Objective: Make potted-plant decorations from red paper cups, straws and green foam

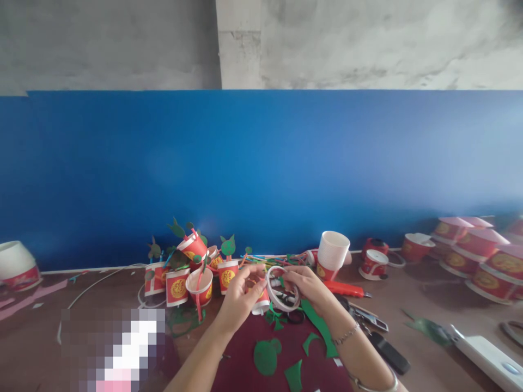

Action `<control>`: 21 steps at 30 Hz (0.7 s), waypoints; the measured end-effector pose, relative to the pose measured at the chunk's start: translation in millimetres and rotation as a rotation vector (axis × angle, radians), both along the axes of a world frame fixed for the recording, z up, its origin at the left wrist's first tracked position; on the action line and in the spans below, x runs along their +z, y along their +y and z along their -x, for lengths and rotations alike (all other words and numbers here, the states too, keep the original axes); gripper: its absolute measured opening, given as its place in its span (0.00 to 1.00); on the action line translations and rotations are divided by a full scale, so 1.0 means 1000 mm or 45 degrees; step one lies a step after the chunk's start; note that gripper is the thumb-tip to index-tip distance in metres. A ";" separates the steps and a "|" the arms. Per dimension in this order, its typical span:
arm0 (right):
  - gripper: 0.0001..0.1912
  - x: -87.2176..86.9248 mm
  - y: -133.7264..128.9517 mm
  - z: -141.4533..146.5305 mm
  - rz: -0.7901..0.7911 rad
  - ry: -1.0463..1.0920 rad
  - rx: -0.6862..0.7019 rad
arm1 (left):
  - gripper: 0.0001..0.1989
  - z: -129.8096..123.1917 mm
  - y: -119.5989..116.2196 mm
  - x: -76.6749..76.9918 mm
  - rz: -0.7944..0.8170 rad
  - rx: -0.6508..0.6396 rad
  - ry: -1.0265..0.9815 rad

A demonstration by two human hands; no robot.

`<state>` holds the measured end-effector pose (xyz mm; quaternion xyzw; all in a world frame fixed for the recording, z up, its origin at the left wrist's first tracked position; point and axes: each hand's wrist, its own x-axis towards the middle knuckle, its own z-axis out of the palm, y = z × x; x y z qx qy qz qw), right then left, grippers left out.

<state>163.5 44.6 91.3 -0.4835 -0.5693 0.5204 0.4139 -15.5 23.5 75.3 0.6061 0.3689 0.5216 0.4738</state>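
A roll of white tape (281, 305) is held up between both hands above the table. My right hand (308, 286) grips its upper right side with thumb and fingers. The fingertips of my left hand (239, 296) pinch at the roll's left edge; whether they hold a loose tape end is too small to tell. Behind the left hand a red and white paper cup (260, 307) lies partly hidden. Below the hands, green cut-out shapes (265, 357) and scraps lie on a dark red mat (241, 370).
Several red paper cups with green cut-outs (177, 287) stand at back left. Stacked white cups (333, 250), an orange utility knife (345, 289), keys with a black fob (388, 353) and a white device (488, 359) are on the right. A blue panel (261, 163) rises behind the table.
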 end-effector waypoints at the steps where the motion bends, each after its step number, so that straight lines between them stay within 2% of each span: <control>1: 0.13 -0.001 0.001 0.000 0.012 -0.010 -0.008 | 0.13 0.000 0.001 -0.001 -0.002 -0.002 0.028; 5: 0.12 -0.010 0.005 0.001 -0.048 -0.005 -0.061 | 0.09 0.000 0.005 -0.003 -0.030 0.128 0.001; 8: 0.14 -0.013 0.005 0.008 -0.310 -0.091 -0.243 | 0.10 -0.002 0.007 -0.004 -0.004 0.231 -0.067; 11: 0.08 -0.008 -0.005 0.020 -0.603 -0.235 -0.368 | 0.09 -0.004 0.006 -0.004 0.006 0.296 -0.109; 13: 0.08 -0.003 -0.015 0.028 -0.700 -0.357 -0.254 | 0.09 -0.005 0.005 -0.005 -0.006 0.322 -0.109; 16: 0.11 -0.001 -0.026 0.040 -0.667 -0.487 -0.038 | 0.09 -0.006 0.005 -0.008 -0.039 0.372 -0.089; 18: 0.13 -0.006 -0.027 0.044 -0.574 -0.456 0.063 | 0.08 -0.005 0.004 -0.010 -0.052 0.394 -0.080; 21: 0.13 -0.014 -0.023 0.046 -0.506 -0.349 0.096 | 0.08 -0.004 0.004 -0.009 -0.050 0.371 -0.058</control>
